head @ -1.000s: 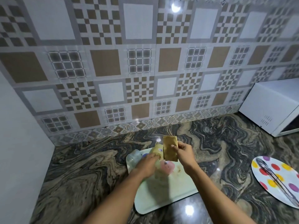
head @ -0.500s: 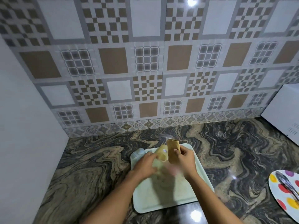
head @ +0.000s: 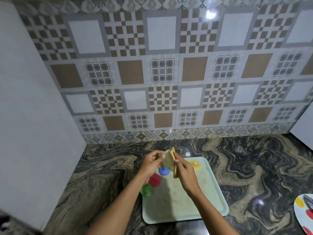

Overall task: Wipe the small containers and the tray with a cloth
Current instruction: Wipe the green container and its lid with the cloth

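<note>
Left hand (head: pixel 151 162) closed on a small container (head: pixel 166 160), raised above the far left corner of the pale green tray (head: pixel 211 206); right hand (head: pixel 183 172) pinching a tan cloth (head: pixel 174 168) against it; blue (head: pixel 164 171), red (head: pixel 155 179), green (head: pixel 147 189) and yellow (head: pixel 195 165) containers on the tray; tray flat on the marbled bench (head: pixel 105 175); spotted plate (head: pixel 303 212) at right edge.

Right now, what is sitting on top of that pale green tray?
On the tray sit small coloured lids or containers: blue, red, yellow; green is at its left edge. Both arms cover part of the tray, so anything beneath them is hidden.
</note>
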